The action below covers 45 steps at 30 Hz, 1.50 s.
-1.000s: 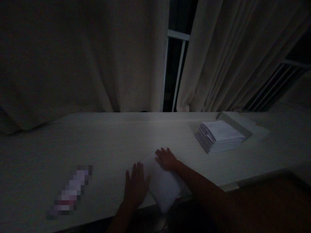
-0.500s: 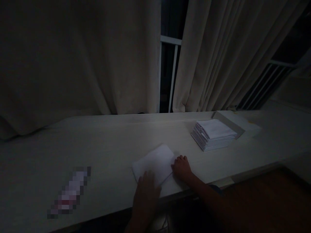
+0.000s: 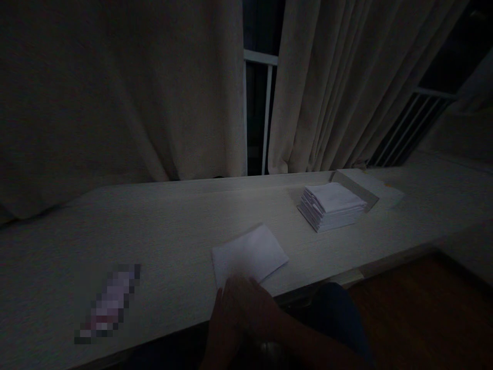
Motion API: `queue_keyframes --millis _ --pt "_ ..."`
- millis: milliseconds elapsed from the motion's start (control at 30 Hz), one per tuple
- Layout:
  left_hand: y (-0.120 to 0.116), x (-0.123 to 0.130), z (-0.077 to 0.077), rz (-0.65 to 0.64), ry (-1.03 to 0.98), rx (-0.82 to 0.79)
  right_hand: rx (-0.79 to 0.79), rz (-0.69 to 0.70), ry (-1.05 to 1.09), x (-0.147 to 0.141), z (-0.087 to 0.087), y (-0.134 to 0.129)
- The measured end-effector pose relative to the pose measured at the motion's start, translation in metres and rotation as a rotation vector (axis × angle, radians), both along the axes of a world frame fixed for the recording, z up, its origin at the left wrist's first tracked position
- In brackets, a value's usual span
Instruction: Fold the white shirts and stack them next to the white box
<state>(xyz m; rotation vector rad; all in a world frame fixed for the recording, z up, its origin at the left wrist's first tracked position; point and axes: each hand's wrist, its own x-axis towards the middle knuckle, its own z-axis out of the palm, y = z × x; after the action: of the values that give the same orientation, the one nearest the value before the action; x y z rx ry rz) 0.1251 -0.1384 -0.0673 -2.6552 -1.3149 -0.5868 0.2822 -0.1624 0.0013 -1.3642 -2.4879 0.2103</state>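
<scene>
A folded white sheet (image 3: 252, 252), cloth or paper I cannot tell, lies flat near the table's front edge. My left hand (image 3: 227, 313) is at its near edge, the fingers dim and smeared by motion. Close against it, partly overlapping, is my right hand (image 3: 258, 303), also over that near edge and blurred. Whether either hand grips the sheet does not show. To the right, farther back, stands a neat stack of several folded white pieces (image 3: 333, 203) of the same look.
The pale table (image 3: 162, 226) runs along beige curtains (image 3: 185, 103) and white window bars (image 3: 265, 118). A whitish box-like item (image 3: 358, 187) lies behind the stack. At the left is a pixelated object (image 3: 110, 303). My knee (image 3: 341, 313) shows below the table edge.
My right hand has left the sheet's right corner and come left and nearer, beside my left hand. The left hand has drawn slightly back towards me. The view has shifted a little.
</scene>
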Motion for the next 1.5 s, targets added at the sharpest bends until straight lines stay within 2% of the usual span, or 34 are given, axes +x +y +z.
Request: queue_keyframes --millis 100,200,300,367,467,600,700,767,867,1000,1100,1200,1333,1500 --pt "-0.001 0.004 0.005 0.026 -0.011 0.014 0.012 -0.062 -0.048 0.040 -0.017 0.006" --pt "-0.002 0.005 0.004 0.049 -0.026 0.028 0.034 -0.250 -0.118 0.094 -0.030 0.011" --pt "-0.001 0.005 0.003 0.044 -0.019 0.032 0.034 -0.339 -0.192 0.135 -0.029 0.013" --pt "0.002 0.003 0.004 0.038 -0.010 0.037 0.049 -0.331 -0.212 0.144 -0.024 0.011" --pt "0.014 0.000 0.013 0.040 0.006 0.039 0.083 -0.352 -0.208 0.136 -0.018 0.002" --pt "0.036 0.000 0.034 0.117 0.029 0.000 0.088 -0.379 -0.173 0.102 -0.020 -0.027" --pt "0.051 0.002 0.043 0.186 0.020 -0.057 0.032 -0.354 -0.137 0.075 -0.018 -0.047" --pt "0.059 0.004 0.044 0.227 -0.020 -0.086 -0.029 -0.298 -0.124 0.060 -0.008 -0.050" --pt "0.071 0.006 0.039 0.292 -0.116 -0.073 -0.037 -0.212 -0.074 0.038 0.017 -0.028" --pt "0.077 0.008 0.028 0.440 -0.141 -0.092 0.051 -0.107 -0.022 0.001 0.045 0.038" --pt "0.073 0.008 0.020 0.428 -0.073 -0.111 0.036 -0.023 -0.070 -0.028 0.048 0.089" --pt "0.068 0.008 0.018 0.390 -0.037 -0.094 0.010 0.069 -0.122 -0.039 0.038 0.120" --pt "0.068 0.011 0.024 0.411 -0.044 -0.074 -0.009 0.086 -0.156 -0.014 0.024 0.142" --pt "0.072 0.013 0.026 0.439 -0.077 -0.084 -0.114 -0.124 -0.171 0.047 0.026 0.166"
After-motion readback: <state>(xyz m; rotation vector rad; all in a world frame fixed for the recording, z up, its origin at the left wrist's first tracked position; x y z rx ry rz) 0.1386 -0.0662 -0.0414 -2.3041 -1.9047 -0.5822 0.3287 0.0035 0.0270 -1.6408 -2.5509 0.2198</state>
